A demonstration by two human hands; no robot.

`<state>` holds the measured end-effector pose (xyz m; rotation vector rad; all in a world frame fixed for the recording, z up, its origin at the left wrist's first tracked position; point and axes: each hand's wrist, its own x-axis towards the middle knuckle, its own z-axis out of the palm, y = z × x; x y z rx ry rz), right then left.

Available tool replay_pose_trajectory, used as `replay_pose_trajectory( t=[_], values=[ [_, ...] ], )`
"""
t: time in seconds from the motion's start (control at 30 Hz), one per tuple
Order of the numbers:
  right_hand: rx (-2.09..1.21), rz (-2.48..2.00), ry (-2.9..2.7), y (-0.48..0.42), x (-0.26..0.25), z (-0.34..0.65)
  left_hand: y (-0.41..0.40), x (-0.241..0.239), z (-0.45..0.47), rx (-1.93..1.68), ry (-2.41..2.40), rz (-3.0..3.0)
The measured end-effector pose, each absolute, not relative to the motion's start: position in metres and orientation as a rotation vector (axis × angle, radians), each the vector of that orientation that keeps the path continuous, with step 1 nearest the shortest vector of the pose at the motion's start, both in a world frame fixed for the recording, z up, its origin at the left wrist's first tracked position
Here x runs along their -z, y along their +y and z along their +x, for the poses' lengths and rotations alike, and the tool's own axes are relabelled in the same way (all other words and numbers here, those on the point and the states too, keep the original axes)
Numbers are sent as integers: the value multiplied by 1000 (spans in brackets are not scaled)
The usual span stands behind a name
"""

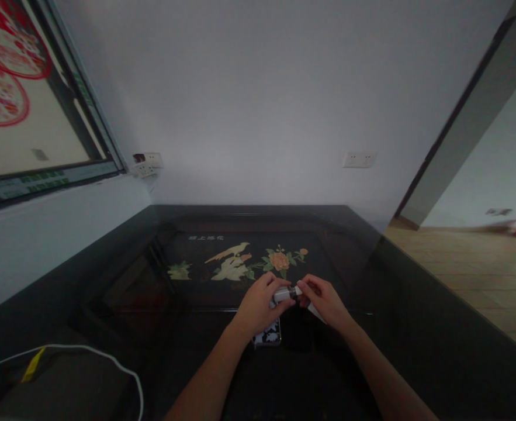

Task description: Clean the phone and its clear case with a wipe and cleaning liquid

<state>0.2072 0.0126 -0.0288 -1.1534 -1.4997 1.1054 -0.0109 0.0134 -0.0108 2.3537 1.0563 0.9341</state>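
Note:
My left hand point(261, 301) is closed around a small white object point(283, 294) with a dark patch near its right end; its exact kind is not clear. At that right end, my right hand point(323, 298) pinches a small pale piece point(298, 290) between thumb and fingers. Whether the piece is joined to the white object I cannot tell. Beneath the right hand, a flat white strip or sheet point(317, 314) shows in part. What looks like a phone in a black-and-white leaf-patterned case point(268, 334) lies on the table below my left wrist, partly covered by it.
The glossy black table point(187, 356) carries a bird-and-flower picture point(235, 263). A white cable point(95, 349) with a yellow tag point(33, 365) curves across the lower left. Wall sockets point(359, 159) are behind, a window point(34, 105) at left, wooden floor point(450, 257) at right.

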Motion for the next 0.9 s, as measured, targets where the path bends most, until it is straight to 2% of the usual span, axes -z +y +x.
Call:
replay_pose_trajectory(
  t=[0.3,0.63,0.9],
  values=[
    [-963,-1085,-1638,4,14,206,12,10,-8,-994,1037,2253],
    [-876,-1155,-1801,7,24,212,9,5,-8,-961,960,2326],
    [-1036,-926,-1597,4,19,213,12,8,-8,-996,1014,2256]
  ],
)
